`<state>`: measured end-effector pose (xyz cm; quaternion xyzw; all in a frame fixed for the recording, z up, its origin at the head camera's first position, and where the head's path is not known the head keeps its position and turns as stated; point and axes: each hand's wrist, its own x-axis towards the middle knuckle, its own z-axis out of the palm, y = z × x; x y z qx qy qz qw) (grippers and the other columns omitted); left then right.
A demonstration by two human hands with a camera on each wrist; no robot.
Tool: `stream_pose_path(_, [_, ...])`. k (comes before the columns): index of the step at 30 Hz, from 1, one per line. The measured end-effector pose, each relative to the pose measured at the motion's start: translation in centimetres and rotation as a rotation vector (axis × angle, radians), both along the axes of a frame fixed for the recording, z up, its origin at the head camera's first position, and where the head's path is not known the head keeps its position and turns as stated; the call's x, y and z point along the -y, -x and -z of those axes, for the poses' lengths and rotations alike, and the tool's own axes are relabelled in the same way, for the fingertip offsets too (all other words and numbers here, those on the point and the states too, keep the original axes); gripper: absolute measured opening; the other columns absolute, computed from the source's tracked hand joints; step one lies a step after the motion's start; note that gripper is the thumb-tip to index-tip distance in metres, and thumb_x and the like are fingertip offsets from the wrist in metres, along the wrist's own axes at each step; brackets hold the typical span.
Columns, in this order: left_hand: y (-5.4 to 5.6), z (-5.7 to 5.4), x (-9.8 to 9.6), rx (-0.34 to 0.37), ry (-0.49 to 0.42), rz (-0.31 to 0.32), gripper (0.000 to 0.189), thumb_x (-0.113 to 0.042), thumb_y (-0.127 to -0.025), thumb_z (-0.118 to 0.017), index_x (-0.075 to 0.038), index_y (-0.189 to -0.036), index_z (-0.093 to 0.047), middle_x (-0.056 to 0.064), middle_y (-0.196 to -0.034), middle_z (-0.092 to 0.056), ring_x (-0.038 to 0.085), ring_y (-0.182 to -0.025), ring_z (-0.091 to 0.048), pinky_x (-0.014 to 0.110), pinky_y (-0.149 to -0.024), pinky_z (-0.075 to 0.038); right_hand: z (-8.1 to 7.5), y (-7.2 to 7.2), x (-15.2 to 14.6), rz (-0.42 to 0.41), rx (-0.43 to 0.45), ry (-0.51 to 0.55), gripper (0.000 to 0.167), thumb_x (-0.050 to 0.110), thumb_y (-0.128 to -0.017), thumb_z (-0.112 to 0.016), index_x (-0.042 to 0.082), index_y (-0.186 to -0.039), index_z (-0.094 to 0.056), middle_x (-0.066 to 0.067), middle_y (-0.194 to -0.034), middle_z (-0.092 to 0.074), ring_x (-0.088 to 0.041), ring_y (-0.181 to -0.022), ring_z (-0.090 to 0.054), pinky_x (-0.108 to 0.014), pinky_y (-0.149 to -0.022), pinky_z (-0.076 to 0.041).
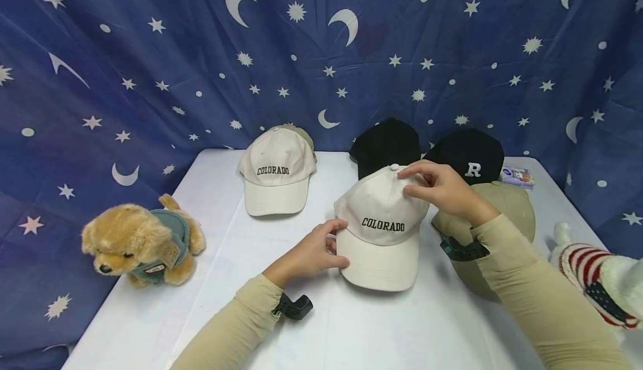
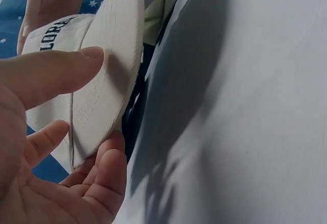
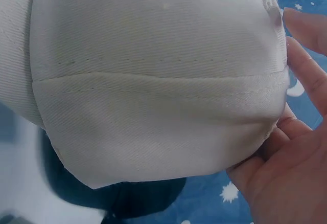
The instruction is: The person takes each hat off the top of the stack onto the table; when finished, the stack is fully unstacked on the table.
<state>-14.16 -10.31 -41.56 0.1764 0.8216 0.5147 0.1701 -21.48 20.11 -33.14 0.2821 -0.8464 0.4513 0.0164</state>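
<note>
A cream baseball cap (image 1: pixel 383 214) lettered COLORADO is held up off the white table, its front toward me and its brim lowest. My left hand (image 1: pixel 313 250) grips the brim's left side; in the left wrist view the thumb (image 2: pixel 76 70) lies over the brim and other fingers curl under its edge. At the top right of the crown, my right hand (image 1: pixel 442 188) holds the cap, thumb and index finger by the top and the other fingers behind. In the right wrist view those fingers (image 3: pixel 291 127) curl around the crown's far edge.
A second cream COLORADO cap (image 1: pixel 273 172) sits back left, a tan one behind it. Two black caps (image 1: pixel 387 144), one with an R, stand at the back. Tan caps (image 1: pixel 507 211) lie under my right forearm. A plush dog (image 1: pixel 128 241) sits left, a striped-shirt plush (image 1: pixel 598 275) right.
</note>
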Motion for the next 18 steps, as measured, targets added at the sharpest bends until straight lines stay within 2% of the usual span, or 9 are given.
stream_pose_path(5, [0.0, 0.3, -0.9, 0.001, 0.045, 0.020, 0.076, -0.011, -0.081, -0.080, -0.008, -0.147, -0.042, 0.010, -0.129, -0.045, 0.014, -0.091, -0.057, 0.026, -0.075, -0.049, 0.4, -0.1, -0.8, 0.019, 0.029, -0.015, 0.026, 0.007, -0.090, -0.075, 0.002, -0.116, -0.072, -0.012, -0.120, -0.064, -0.015, -0.106, -0.051, -0.017, -0.091, -0.039])
stream_pose_path(12, [0.4, 0.8, -2.1, -0.006, 0.066, 0.049, 0.076, -0.011, -0.079, -0.082, -0.006, -0.145, -0.045, 0.009, -0.123, -0.048, 0.012, -0.085, -0.057, 0.025, -0.072, -0.048, 1.1, 0.0, -1.8, 0.040, 0.028, -0.048, 0.029, 0.007, -0.089, -0.075, 0.001, -0.117, -0.071, -0.016, -0.123, -0.064, -0.016, -0.111, -0.051, -0.016, -0.094, -0.037])
stream_pose_path(14, [0.5, 0.9, -2.4, -0.010, 0.078, 0.059, 0.075, -0.011, -0.079, -0.082, -0.007, -0.144, -0.046, 0.007, -0.121, -0.048, 0.010, -0.085, -0.057, 0.025, -0.073, -0.047, 1.3, 0.0, -2.1, 0.048, 0.041, -0.056, 0.029, 0.008, -0.089, -0.075, 0.000, -0.117, -0.071, -0.016, -0.123, -0.063, -0.018, -0.113, -0.050, -0.020, -0.096, -0.038])
stream_pose_path(18, [0.8, 1.2, -2.9, -0.008, 0.097, 0.071, 0.074, -0.013, -0.079, -0.083, -0.008, -0.144, -0.047, 0.004, -0.115, -0.050, 0.009, -0.083, -0.056, 0.024, -0.073, -0.045, 1.4, 0.0, -2.6, 0.064, 0.070, -0.090, 0.030, 0.010, -0.091, -0.074, 0.001, -0.119, -0.070, -0.015, -0.125, -0.062, -0.022, -0.115, -0.049, -0.037, -0.102, -0.039])
